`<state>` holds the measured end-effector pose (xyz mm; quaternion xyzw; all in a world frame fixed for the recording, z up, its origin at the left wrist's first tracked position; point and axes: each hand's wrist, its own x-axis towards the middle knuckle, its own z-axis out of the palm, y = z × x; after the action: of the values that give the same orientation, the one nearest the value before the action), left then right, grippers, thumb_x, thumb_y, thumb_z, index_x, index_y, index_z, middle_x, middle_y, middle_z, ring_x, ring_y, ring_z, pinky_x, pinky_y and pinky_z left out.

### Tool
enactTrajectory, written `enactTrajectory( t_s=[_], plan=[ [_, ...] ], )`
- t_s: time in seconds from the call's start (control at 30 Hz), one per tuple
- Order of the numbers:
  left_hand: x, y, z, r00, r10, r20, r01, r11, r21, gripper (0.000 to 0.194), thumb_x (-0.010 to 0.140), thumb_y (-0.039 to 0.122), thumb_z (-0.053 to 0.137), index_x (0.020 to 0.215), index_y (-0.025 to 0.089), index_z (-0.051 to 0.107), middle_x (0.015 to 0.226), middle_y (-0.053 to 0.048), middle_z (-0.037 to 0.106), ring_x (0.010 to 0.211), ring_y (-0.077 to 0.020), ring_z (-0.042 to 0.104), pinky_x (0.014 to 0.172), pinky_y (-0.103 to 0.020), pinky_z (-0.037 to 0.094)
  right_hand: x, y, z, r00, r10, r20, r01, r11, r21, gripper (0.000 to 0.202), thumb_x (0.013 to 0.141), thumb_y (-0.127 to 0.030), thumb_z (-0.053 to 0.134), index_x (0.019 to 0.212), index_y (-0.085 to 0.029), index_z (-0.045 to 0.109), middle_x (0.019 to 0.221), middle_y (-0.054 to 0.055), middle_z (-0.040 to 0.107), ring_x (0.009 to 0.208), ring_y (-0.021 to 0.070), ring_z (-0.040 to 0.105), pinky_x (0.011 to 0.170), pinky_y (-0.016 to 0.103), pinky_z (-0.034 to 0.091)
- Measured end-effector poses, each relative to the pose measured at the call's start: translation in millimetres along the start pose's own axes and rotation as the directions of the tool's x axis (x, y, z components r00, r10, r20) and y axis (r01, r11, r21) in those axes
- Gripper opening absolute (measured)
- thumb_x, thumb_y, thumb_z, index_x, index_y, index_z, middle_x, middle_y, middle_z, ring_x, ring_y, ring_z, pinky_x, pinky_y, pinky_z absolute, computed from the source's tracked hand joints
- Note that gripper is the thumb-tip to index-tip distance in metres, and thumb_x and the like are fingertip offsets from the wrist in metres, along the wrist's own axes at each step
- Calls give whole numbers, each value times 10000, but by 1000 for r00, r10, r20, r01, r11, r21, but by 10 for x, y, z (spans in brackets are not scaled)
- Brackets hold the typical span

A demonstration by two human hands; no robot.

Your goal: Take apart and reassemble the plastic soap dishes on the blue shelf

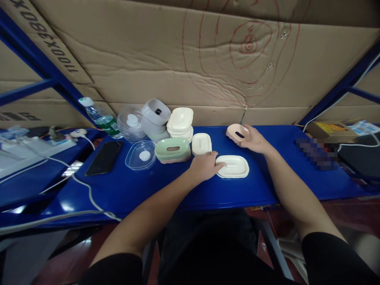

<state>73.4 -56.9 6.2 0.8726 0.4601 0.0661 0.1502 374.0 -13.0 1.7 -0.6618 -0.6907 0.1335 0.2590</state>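
Observation:
My right hand (252,139) is closed on a pink slotted dish (235,133) at the back right of the blue table. My left hand (205,166) touches the left end of an oval cream dish (233,167), its fingers apart. Just behind that hand lies a small square cream piece (202,143). A green slotted dish (166,147), set on a pink one, stands to the left. Behind it are stacked cream pieces (181,120) and stacked grey-white slotted dishes (157,112).
Clear plastic lids (135,156), a water bottle (102,120) and a black phone (104,157) are at the left of the blue table (190,198). Cardboard stands behind. White cables run along the left; a box (334,132) sits at the right.

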Motion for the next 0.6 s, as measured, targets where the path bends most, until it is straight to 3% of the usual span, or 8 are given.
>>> enactTrajectory(
  t_s=[0.1,0.2,0.37,0.47,0.6],
  plan=[
    [-4,-33,-25,1000,11,-13,-11,998,67,518,1057,577,503,1302,144,646,1280,-179,714,1122,-339,726,880,-413,578,-172,-131,-258,962,-199,186,164,968,188,1089,735,-576,823,1672,-267,362,1686,123,465,1535,416,462,1267,601,387],
    [8,-78,-32,1000,15,-7,-14,992,127,470,1098,463,421,1358,129,624,1330,-199,674,1106,-330,732,881,-419,583,-353,-306,-432,846,-348,403,265,932,249,1053,743,-606,845,1652,-283,423,1669,85,502,1510,395,497,1262,549,418],
    [31,-142,-88,997,-65,49,56,983,176,531,1053,188,379,1576,119,444,1510,-220,598,1184,-348,733,959,-472,584,-429,-460,-353,706,-398,586,383,910,156,1046,723,-514,873,1652,-283,452,1705,66,463,1550,395,449,1307,555,337],
    [27,-170,-128,999,-22,49,17,995,101,604,1030,127,351,1634,105,360,1571,-213,566,1315,-343,675,1069,-485,545,-408,-442,-243,674,-375,636,393,912,121,1085,716,-454,877,1676,-264,409,1735,76,416,1586,399,394,1323,548,296],
    [9,-148,-121,990,140,-16,-141,988,-64,556,1051,207,376,1593,92,418,1583,-196,563,1451,-310,567,1186,-460,467,-423,-395,-153,693,-391,606,458,888,50,1184,673,-472,906,1701,-286,348,1723,88,433,1558,428,423,1259,564,404]
  ],
)
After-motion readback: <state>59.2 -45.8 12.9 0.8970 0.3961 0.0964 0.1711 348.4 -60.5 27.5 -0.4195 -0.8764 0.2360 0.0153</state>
